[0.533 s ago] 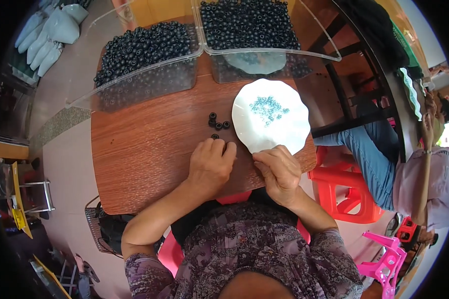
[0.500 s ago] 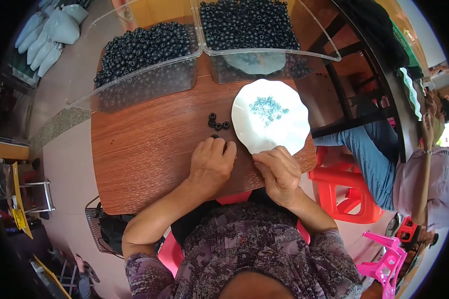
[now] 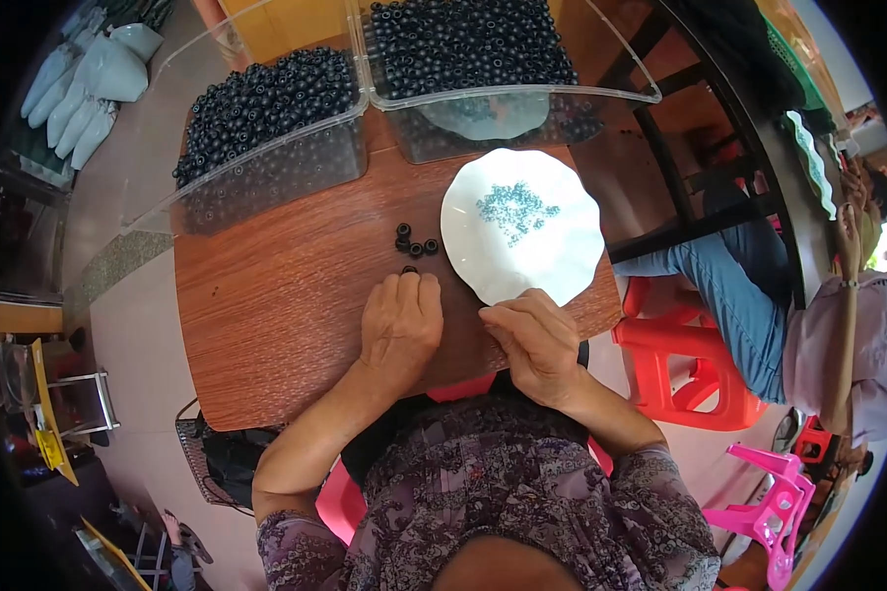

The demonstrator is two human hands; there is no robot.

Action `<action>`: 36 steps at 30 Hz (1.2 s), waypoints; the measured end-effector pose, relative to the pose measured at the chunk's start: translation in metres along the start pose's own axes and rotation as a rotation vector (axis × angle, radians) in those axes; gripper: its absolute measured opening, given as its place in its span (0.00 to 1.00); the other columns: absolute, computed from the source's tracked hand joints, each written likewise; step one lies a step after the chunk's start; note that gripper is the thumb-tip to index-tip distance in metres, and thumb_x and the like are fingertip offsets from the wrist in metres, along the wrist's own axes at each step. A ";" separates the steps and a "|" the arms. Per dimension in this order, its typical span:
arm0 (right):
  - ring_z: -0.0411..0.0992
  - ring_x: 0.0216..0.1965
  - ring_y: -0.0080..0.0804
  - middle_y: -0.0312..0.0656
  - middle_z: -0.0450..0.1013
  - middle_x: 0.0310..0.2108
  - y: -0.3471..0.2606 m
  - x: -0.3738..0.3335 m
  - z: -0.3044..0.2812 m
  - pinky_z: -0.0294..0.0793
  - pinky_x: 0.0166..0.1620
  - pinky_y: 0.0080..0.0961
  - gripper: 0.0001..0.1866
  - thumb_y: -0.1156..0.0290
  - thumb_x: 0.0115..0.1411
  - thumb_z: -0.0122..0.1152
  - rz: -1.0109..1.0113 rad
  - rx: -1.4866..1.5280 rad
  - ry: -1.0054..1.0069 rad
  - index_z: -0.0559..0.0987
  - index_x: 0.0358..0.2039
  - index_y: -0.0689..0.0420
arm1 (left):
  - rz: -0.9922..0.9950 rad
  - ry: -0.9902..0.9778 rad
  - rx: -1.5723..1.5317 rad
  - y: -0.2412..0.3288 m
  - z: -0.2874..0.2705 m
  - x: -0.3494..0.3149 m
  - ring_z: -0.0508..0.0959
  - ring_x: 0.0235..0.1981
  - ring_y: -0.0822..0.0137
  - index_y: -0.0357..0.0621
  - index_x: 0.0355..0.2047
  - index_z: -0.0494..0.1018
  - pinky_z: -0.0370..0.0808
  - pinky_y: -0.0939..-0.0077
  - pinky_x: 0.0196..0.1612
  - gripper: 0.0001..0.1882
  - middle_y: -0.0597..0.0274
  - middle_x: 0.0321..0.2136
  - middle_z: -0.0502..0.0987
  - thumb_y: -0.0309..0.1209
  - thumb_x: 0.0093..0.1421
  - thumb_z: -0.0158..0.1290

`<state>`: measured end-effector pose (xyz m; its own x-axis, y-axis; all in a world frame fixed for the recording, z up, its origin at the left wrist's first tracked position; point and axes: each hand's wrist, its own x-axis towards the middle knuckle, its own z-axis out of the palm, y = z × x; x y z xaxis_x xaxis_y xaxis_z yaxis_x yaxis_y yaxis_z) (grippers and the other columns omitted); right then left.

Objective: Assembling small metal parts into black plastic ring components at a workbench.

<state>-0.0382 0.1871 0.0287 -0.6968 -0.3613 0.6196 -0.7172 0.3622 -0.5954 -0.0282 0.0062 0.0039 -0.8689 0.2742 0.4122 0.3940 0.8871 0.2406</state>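
My left hand [image 3: 402, 320] rests closed on the brown tabletop, its fingers curled down and together. A black bead [image 3: 410, 270] shows just beyond its fingertips; whatever the fingers grip is hidden. Several more black beads [image 3: 416, 248] lie in a small cluster a little farther out. At the near rim of a white scalloped plate [image 3: 463, 251], my right hand [image 3: 537, 340] is closed in a pinch of thumb and forefinger. What it pinches is too small to make out. On the plate lies a loose patch of tiny bluish-green beads [image 3: 517, 212].
Two clear plastic bins, one at left [image 3: 276, 182] and one at right [image 3: 414, 146], hold heaps of black beads at the table's far side. A red stool [image 3: 650, 340] and a seated person's jeans [image 3: 724, 286] are right of the wooden table [image 3: 256, 325]. White bags [image 3: 113, 69] lie far left.
The whole view has shifted slightly, carrying plate and bins left. My left forefinger has drawn in toward the other fingers. My right hand keeps its pinch by the plate's rim.
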 end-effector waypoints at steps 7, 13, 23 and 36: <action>0.68 0.22 0.35 0.44 0.71 0.24 -0.004 -0.003 0.005 0.65 0.24 0.25 0.12 0.87 0.43 0.62 0.013 0.039 -0.022 0.77 0.31 0.65 | -0.094 -0.023 -0.172 0.001 -0.004 -0.003 0.72 0.29 0.53 0.36 0.35 0.69 0.69 0.65 0.30 0.17 0.53 0.26 0.69 0.22 0.43 0.58; 0.68 0.24 0.38 0.45 0.71 0.25 -0.004 -0.005 0.007 0.65 0.26 0.28 0.13 0.87 0.41 0.61 0.003 0.044 -0.040 0.76 0.31 0.66 | -0.259 0.041 -0.500 -0.001 -0.017 -0.011 0.73 0.27 0.58 0.35 0.34 0.71 0.70 0.71 0.29 0.10 0.55 0.27 0.74 0.25 0.51 0.56; 0.71 0.31 0.34 0.45 0.72 0.33 -0.017 0.015 0.016 0.70 0.31 0.23 0.15 0.83 0.44 0.64 0.109 0.164 0.000 0.77 0.36 0.63 | -0.896 -0.066 -1.927 0.008 -0.024 -0.011 0.72 0.31 0.74 0.35 0.38 0.72 0.68 0.81 0.37 0.12 0.60 0.33 0.75 0.32 0.64 0.45; 0.69 0.33 0.34 0.44 0.71 0.35 -0.010 0.018 0.015 0.70 0.34 0.24 0.15 0.86 0.41 0.62 0.133 0.084 -0.014 0.79 0.33 0.63 | -0.932 -0.014 -1.974 0.024 -0.016 -0.007 0.71 0.29 0.76 0.36 0.35 0.74 0.67 0.83 0.35 0.11 0.64 0.29 0.75 0.32 0.61 0.51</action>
<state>-0.0436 0.1639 0.0381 -0.7854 -0.3267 0.5258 -0.6164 0.3347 -0.7127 -0.0076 0.0196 0.0206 -0.9372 0.1211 -0.3270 -0.3173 -0.6847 0.6561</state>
